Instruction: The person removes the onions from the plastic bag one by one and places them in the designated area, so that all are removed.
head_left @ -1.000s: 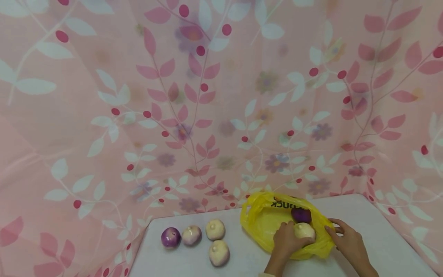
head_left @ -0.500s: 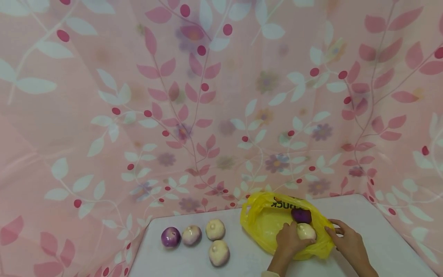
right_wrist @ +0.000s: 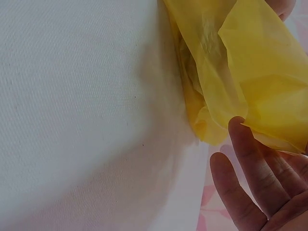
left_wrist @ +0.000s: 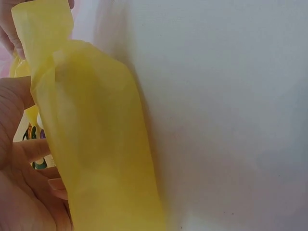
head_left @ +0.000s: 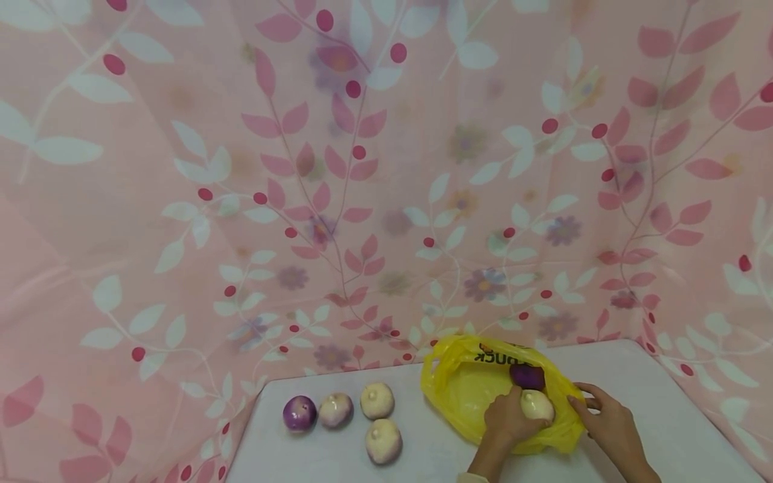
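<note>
A yellow plastic bag (head_left: 443, 402) with dark lettering lies on the table, its mouth spread wide. My left hand (head_left: 506, 417) reaches inside and holds a pale onion (head_left: 537, 407) between thumb and fingers. Behind that one sits a dark purple onion (head_left: 527, 377), also within the bag. On the right side, my right hand (head_left: 606, 421) pinches the bag's rim. The right wrist view shows the right fingers (right_wrist: 260, 178) against the yellow plastic (right_wrist: 274, 91). In the left wrist view the bag wall (left_wrist: 101, 134) covers part of the left hand (left_wrist: 19, 159).
Left of the bag on the white table (head_left: 314, 463) are a purple onion (head_left: 299, 414), a pale purplish onion (head_left: 335, 410) and two whitish onions, one at the back (head_left: 377, 400) and one in front (head_left: 383, 441). A pink floral curtain (head_left: 386, 201) hangs behind the table.
My left hand and the pale onion have shifted slightly to the right inside the bag. The right hand keeps its place at the rim.
</note>
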### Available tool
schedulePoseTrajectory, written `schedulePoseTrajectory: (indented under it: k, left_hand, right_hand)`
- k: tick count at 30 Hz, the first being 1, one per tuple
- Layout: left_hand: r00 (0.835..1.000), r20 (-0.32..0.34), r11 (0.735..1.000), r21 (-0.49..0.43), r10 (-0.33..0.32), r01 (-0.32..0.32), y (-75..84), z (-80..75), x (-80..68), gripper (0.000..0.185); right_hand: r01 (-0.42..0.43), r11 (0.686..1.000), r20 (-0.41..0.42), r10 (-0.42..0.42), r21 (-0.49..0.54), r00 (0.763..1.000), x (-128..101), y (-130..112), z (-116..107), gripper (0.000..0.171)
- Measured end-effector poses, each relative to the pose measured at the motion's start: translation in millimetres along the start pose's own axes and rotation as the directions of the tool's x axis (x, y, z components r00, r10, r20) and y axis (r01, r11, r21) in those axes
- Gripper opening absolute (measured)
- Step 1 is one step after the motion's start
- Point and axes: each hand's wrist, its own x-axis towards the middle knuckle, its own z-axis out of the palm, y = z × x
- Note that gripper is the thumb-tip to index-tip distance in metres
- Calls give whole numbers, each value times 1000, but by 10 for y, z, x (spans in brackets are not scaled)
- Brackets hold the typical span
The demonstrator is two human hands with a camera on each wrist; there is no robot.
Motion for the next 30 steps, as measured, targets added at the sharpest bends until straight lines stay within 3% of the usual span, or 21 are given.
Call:
schedulePoseTrajectory:
  k: [8,23,30]
  left_hand:
    - [998,-20,997,50,55,-54,-24,-15,3,64]
    - [997,-61,998,-43,39,-42,-101,-136,-64,67]
    - [993,-106,997,-51,52,-58,-163,-302,-115,65]
  right_hand:
    - [1,1000,-3,-1,-6,1000,-9,-18,-12,56]
    - [-1,1000,-2,1,-3,1000,-2,14,1,59]
    - [8,1000,-2,-8,-10,1000,-9,-8,-14,59]
